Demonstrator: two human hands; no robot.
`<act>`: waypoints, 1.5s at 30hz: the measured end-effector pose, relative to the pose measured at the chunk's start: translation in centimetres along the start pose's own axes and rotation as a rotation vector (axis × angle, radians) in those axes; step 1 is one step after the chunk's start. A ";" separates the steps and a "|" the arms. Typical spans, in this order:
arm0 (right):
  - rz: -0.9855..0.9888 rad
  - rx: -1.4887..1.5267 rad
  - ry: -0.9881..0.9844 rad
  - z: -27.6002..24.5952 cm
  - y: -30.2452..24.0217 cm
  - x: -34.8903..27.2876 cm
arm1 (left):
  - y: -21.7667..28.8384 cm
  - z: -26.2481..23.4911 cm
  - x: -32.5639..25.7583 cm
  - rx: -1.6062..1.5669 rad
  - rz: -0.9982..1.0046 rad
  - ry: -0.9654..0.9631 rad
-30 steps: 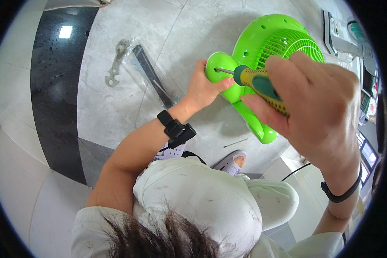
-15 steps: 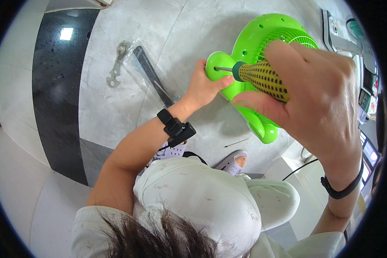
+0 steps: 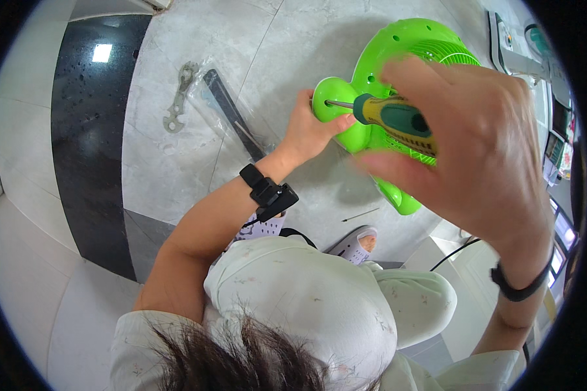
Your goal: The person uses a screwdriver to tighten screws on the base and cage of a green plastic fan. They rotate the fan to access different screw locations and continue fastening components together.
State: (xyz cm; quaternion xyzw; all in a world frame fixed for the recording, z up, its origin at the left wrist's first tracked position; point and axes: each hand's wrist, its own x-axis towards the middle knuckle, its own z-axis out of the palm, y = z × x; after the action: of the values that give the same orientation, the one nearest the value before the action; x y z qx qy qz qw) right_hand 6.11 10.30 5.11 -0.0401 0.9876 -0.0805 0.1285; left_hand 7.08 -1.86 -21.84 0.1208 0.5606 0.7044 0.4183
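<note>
Two hands at work on a green plastic fan [image 3: 398, 45] lying on the grey stone floor [image 3: 176, 163]: left hand [image 3: 310, 130] curled shut around its rounded foot [image 3: 336, 107], right hand [image 3: 463, 150] closed on a screwdriver [image 3: 388, 117], tip set against that foot. Fan looks light, stiff and smooth, its grille likely brittle; the solid foot seems the safest grip. Clear plastic bag [image 3: 231, 114] beside a flat wrench [image 3: 176, 104] holds a dark bar, other contents unclear.

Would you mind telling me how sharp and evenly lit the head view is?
Head view: the right hand is large and soft-edged near the lens; the screwdriver and green fan read clearly; a bright glare patch sits on the dark floor strip; the fisheye rim is black.
</note>
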 end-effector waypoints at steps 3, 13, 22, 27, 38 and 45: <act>-0.190 0.051 0.017 -0.5 0.6 0.1 | 0.0 0.1 -0.1 0.115 0.040 0.035; -0.072 0.107 0.144 0.8 0.7 0.8 | -0.2 -0.2 0.2 0.025 -0.062 -0.029; -0.003 -0.029 -0.024 0.0 0.4 -1.2 | 0.2 0.0 0.0 0.025 -0.030 -0.057; 0.053 -0.020 0.091 0.5 0.7 -3.0 | 0.4 0.0 -0.1 0.075 -0.084 0.031; 0.137 0.140 0.408 0.6 2.1 -7.0 | 4.1 0.0 -0.9 0.618 0.003 0.144; 0.059 0.229 0.513 8.8 -0.7 -5.0 | 15.1 -0.8 -3.1 -0.284 -0.298 -0.219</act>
State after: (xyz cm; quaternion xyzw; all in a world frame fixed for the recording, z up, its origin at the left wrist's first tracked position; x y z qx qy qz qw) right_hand 13.31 8.84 -1.97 0.0251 0.9731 -0.1954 -0.1198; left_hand 1.67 -4.95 -7.77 0.0522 0.4190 0.6893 0.5888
